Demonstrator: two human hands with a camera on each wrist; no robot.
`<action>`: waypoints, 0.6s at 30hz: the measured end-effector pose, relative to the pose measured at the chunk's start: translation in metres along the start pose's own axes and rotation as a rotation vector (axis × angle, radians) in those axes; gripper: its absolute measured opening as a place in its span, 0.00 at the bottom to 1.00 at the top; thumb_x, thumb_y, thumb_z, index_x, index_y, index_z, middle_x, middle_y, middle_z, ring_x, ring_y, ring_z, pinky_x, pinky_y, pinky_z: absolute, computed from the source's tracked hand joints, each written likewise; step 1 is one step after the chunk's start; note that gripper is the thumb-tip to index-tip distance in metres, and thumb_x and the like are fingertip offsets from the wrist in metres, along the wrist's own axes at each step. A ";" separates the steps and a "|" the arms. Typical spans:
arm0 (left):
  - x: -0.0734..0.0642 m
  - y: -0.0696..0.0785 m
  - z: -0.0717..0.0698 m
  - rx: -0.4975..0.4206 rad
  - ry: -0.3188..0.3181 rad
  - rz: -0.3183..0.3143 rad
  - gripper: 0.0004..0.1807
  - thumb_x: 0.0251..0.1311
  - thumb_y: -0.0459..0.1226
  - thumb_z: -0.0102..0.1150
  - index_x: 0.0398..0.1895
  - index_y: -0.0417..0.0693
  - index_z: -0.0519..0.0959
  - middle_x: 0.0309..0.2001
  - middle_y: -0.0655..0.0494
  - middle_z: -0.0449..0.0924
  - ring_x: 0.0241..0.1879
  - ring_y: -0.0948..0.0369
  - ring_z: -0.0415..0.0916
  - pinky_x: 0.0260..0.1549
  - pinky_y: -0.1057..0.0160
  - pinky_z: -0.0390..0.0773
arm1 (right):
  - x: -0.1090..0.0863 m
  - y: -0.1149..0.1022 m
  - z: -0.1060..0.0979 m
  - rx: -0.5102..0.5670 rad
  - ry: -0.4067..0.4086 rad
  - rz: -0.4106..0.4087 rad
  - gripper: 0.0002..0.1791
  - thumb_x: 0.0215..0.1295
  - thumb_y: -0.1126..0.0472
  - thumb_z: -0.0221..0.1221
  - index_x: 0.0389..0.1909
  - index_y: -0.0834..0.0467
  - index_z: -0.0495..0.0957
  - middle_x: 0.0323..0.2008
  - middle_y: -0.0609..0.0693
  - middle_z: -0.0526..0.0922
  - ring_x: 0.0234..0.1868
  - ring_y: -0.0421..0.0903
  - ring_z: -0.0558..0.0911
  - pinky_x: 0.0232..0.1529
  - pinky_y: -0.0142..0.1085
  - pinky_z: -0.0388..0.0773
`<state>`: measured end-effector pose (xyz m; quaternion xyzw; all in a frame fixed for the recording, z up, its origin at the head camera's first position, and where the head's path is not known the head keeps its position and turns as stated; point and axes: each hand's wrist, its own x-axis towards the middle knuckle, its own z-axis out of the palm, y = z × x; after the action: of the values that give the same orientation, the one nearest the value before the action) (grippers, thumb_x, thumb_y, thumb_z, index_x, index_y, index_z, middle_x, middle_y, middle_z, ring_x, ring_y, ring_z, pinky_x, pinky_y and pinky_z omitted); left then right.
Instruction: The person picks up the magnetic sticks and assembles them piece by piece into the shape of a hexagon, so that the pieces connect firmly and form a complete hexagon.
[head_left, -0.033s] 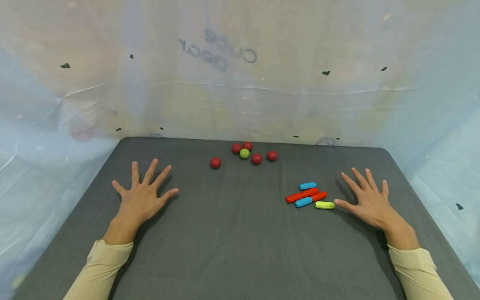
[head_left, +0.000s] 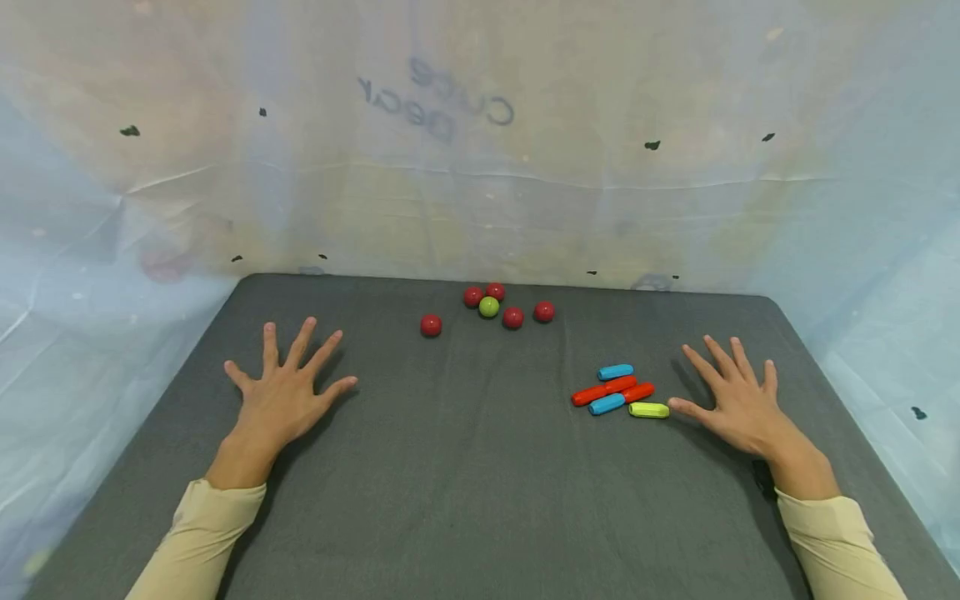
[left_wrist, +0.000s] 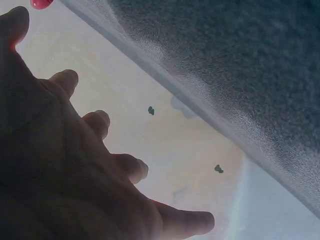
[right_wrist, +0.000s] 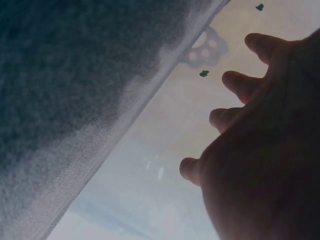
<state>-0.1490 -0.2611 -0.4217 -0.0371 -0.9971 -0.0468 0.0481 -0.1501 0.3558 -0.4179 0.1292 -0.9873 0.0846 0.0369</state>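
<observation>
My left hand (head_left: 279, 402) is held palm down over the left of the grey table, fingers spread wide, holding nothing. The right hand (head_left: 746, 410) is spread the same way on the right, its thumb tip close beside a short yellow-green stick (head_left: 648, 410). Left of that stick, two blue sticks (head_left: 615, 372) and two red sticks (head_left: 600, 393) lie in a loose cluster. The lower blue one overlaps a red one in this view. In the left wrist view, fingers (left_wrist: 131, 167) stretch out apart; the right wrist view shows outstretched fingers (right_wrist: 242, 85) too.
Toward the table's far edge sit several shiny red balls (head_left: 431, 325) and one green ball (head_left: 489, 307). Grey cloth (head_left: 450, 500) covers the table. Behind it hangs a pale translucent sheet (head_left: 480, 208) with mirrored writing and small dark spots.
</observation>
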 end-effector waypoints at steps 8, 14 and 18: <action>-0.002 0.000 0.002 -0.005 0.002 0.002 0.44 0.59 0.72 0.38 0.76 0.69 0.47 0.78 0.55 0.32 0.72 0.44 0.12 0.48 0.18 0.24 | -0.003 -0.001 0.003 0.029 0.016 -0.020 0.47 0.62 0.35 0.55 0.76 0.49 0.48 0.76 0.58 0.42 0.75 0.59 0.29 0.61 0.71 0.25; -0.003 0.001 0.001 0.008 0.010 0.023 0.43 0.60 0.70 0.39 0.75 0.67 0.50 0.78 0.54 0.34 0.73 0.44 0.16 0.51 0.19 0.27 | -0.004 0.005 0.005 0.076 0.060 -0.066 0.43 0.64 0.40 0.57 0.74 0.54 0.53 0.75 0.59 0.47 0.76 0.58 0.37 0.64 0.67 0.29; 0.003 0.007 -0.001 0.033 0.016 0.061 0.43 0.60 0.70 0.39 0.76 0.68 0.49 0.78 0.54 0.34 0.75 0.44 0.22 0.57 0.22 0.29 | 0.002 0.007 0.003 0.118 0.094 -0.110 0.41 0.64 0.44 0.59 0.73 0.56 0.57 0.73 0.61 0.54 0.76 0.59 0.43 0.64 0.67 0.37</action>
<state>-0.1513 -0.2541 -0.4201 -0.0662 -0.9957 -0.0292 0.0578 -0.1536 0.3615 -0.4215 0.1811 -0.9692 0.1466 0.0803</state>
